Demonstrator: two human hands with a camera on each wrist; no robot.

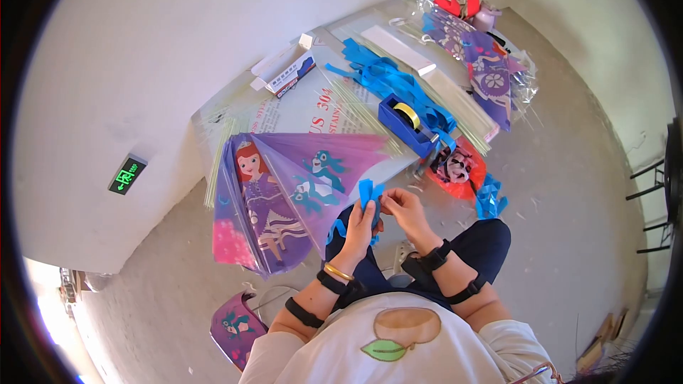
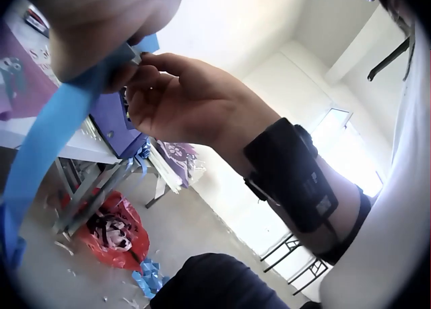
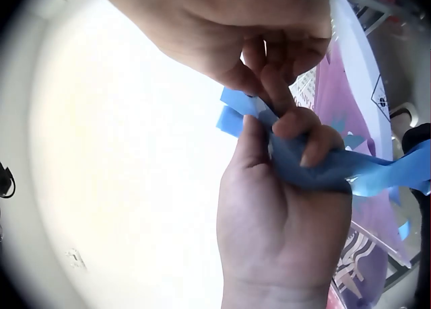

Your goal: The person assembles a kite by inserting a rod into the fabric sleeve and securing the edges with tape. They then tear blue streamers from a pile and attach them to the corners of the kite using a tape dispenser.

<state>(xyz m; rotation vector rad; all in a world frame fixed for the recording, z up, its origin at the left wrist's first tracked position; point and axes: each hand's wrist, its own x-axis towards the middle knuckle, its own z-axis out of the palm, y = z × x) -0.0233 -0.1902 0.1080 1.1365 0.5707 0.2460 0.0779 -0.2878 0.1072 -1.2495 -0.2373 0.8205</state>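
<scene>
In front of my lap, my left hand [image 1: 358, 233] grips a folded bundle of flat blue ribbon [image 1: 368, 192]. In the right wrist view its fingers curl round the ribbon [image 3: 323, 162], with short ends standing out past the thumb and a long tail trailing to the right. My right hand [image 1: 405, 215] meets it there, thumb and forefinger pinching the ribbon's upper edge. The left wrist view shows the long tail of ribbon [image 2: 50, 130] hanging down and the right hand [image 2: 185, 100] at the folded end.
A purple printed kite sheet [image 1: 270, 199] overhangs the table's near left. Behind are a blue tape dispenser [image 1: 405, 124], more blue ribbons [image 1: 384, 75], pale thin rods [image 1: 459, 117] and an open box [image 1: 288, 67]. A red bag [image 1: 462, 171] lies on the floor at right.
</scene>
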